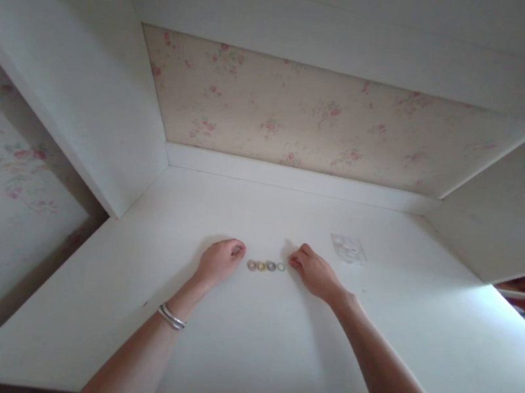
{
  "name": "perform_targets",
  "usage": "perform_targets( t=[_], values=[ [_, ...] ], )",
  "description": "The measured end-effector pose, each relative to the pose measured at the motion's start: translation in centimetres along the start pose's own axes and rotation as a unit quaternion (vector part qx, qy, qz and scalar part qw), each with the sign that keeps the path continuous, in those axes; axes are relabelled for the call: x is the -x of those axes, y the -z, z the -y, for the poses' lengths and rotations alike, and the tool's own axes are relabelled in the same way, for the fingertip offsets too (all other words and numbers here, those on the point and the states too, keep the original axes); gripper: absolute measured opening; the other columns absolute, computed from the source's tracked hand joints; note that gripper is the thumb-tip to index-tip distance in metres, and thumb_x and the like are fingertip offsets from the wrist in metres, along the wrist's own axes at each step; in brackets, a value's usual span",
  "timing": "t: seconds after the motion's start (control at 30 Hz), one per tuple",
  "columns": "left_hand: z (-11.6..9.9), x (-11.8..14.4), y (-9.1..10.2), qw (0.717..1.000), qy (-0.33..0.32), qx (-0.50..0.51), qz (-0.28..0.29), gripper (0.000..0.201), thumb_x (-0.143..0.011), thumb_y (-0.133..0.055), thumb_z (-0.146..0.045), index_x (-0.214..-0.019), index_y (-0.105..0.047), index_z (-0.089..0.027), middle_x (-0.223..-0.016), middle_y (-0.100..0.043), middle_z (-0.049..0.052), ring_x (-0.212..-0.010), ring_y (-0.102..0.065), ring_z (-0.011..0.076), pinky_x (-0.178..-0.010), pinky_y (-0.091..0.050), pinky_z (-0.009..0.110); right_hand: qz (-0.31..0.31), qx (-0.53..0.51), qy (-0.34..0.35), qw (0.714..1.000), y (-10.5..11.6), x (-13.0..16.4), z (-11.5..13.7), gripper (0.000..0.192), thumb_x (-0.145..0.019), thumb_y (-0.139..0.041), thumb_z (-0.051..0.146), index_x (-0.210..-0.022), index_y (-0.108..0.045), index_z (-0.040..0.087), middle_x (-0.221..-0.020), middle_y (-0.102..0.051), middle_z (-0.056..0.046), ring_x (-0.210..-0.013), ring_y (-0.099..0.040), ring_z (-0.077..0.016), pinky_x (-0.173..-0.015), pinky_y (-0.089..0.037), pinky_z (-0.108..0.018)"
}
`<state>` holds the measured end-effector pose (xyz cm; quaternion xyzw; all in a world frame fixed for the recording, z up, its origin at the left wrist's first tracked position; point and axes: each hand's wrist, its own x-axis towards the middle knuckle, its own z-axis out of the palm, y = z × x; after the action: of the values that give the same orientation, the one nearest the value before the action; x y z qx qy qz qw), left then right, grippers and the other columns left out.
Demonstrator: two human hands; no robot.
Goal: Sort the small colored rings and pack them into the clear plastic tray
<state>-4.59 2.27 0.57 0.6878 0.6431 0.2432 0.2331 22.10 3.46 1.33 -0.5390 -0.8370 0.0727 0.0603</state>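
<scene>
Several small ring-shaped pieces [262,266] lie flat in a short row on the white desk [241,332]. From left to right their tints run pinkish, yellowish, grey-blue and pale green; the rightmost is thinner. Just left of the row, my left hand [222,260] rests on the desk with its fingers loosely curled shut, nothing visible in it. A silver bangle [172,317] circles that wrist. Close to the row's right end sits my right hand [314,271], fingers closed in a loose fist, also with nothing showing. Neither hand appears to touch the rings.
A clear plastic bag [349,249] lies flat beyond my right hand. White side panels [118,100] flank the desk, with a low back ledge [295,178] and floral wallpaper [281,110] behind. An overhead white panel [342,36] hangs above. The desk's front edge is near me.
</scene>
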Motion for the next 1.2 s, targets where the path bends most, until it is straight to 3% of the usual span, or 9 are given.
perform_targets(
  t=[0.47, 0.73, 0.97, 1.2],
  values=[
    [0.5, 0.0, -0.2, 1.000, -0.016, 0.012, -0.008, 0.024, -0.086, -0.050, -0.037, -0.094, -0.069, -0.024, -0.083, -0.070, 0.002, -0.069, -0.061, 0.0142, -0.058, -0.037, 0.022, -0.027, -0.015, -0.021, 0.999, -0.5, 0.9, 0.9, 0.024, -0.096, -0.040, 0.027, -0.096, -0.063, 0.021, -0.100, -0.056, -0.005, -0.080, -0.060, -0.0139, -0.072, -0.040, -0.025],
    [0.4, -0.1, -0.2, 1.000, -0.020, 0.015, 0.000, 0.025, -0.087, -0.049, -0.037, -0.094, -0.069, -0.024, -0.088, -0.071, 0.002, -0.073, -0.063, 0.0146, -0.062, -0.040, 0.022, -0.016, 0.043, 0.003, 0.999, -0.2, 0.7, 1.2, 0.026, -0.095, -0.037, 0.022, -0.089, -0.062, 0.018, -0.092, -0.055, -0.006, -0.071, -0.057, -0.0141, -0.062, -0.038, -0.026],
    [0.2, -0.1, 0.0, 1.000, -0.010, -0.002, 0.009, 0.025, -0.087, -0.048, -0.037, -0.094, -0.069, -0.025, -0.086, -0.071, 0.001, -0.073, -0.062, 0.0144, -0.061, -0.039, 0.022, -0.086, -0.089, 0.017, 0.992, -0.6, 1.5, 2.1, 0.023, -0.096, -0.036, 0.024, -0.095, -0.058, 0.019, -0.097, -0.053, -0.006, -0.081, -0.057, -0.0153, -0.075, -0.044, -0.027],
    [0.4, 0.0, -0.1, 1.000, -0.023, -0.003, 0.000, 0.026, -0.087, -0.047, -0.038, -0.094, -0.069, -0.025, -0.079, -0.069, 0.000, -0.066, -0.060, 0.0135, -0.057, -0.036, 0.022, -0.159, -0.161, 0.006, 0.974, -2.8, 2.3, 3.2, 0.027, -0.096, -0.036, 0.029, -0.093, -0.060, 0.019, -0.092, -0.054, -0.008, -0.078, -0.056, -0.0161, -0.073, -0.047, -0.029]
  ],
)
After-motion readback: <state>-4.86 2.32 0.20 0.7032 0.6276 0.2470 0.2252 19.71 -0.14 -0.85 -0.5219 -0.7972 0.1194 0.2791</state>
